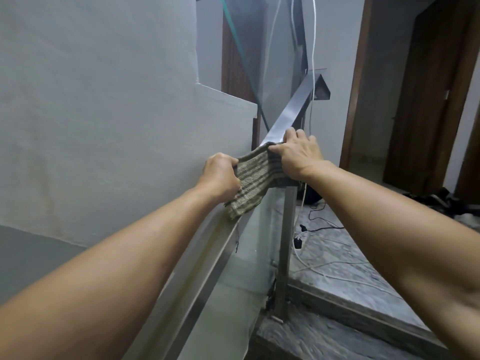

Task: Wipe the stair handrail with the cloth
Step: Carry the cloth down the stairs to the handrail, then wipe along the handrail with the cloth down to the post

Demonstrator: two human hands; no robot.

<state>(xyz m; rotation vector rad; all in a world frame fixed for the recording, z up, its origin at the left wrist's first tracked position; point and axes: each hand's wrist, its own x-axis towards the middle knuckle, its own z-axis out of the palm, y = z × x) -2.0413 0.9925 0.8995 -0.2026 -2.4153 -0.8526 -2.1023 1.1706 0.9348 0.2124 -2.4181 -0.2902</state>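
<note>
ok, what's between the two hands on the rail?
Head view: only the striped cloth, stretched over the metal handrail. The left hand grips its near end and the right hand presses its far end onto the rail.

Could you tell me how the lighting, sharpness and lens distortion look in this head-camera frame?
In the head view, light is dim, cool and even, with no hard shadows; the metal handrail shows a soft sheen, not glare. Wide-angle distortion stretches the forearms at the lower corners. The left hand, right hand and striped cloth are fairly sharp; the doorway beyond is softer.
</note>
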